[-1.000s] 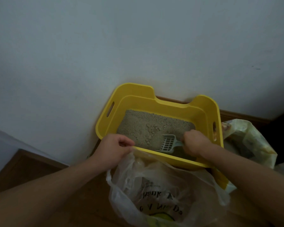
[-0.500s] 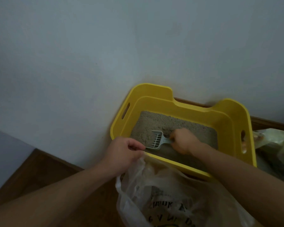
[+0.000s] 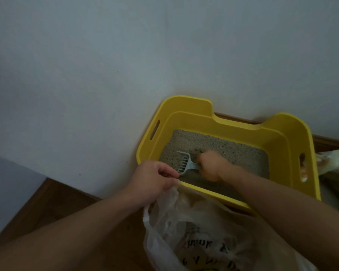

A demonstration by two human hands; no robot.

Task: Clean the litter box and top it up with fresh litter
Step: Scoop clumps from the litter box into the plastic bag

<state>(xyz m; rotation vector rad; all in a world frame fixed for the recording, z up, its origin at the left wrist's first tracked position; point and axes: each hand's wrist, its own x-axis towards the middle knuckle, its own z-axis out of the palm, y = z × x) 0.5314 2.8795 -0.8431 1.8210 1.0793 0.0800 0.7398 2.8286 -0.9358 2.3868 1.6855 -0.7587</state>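
Our yellow litter box (image 3: 243,124) sits on the wooden floor (image 3: 47,202) against the white wall (image 3: 125,75), with grey litter (image 3: 233,151) spread across its bottom. Our right grip (image 3: 211,166) is clenched round the handle of the pale slotted scoop (image 3: 183,162), whose head lies on the litter near the box's front left corner. Our left grip (image 3: 153,180) pinches the rim of the clear plastic bag (image 3: 194,222) just before the box's near wall.

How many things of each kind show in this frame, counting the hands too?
Litter box: 1, yellow
Scoop: 1, pale grey
Plastic bags: 2, the clear bag in front and the bag at the right edge
Hands: 2, the left hand and the right hand
Total: 6
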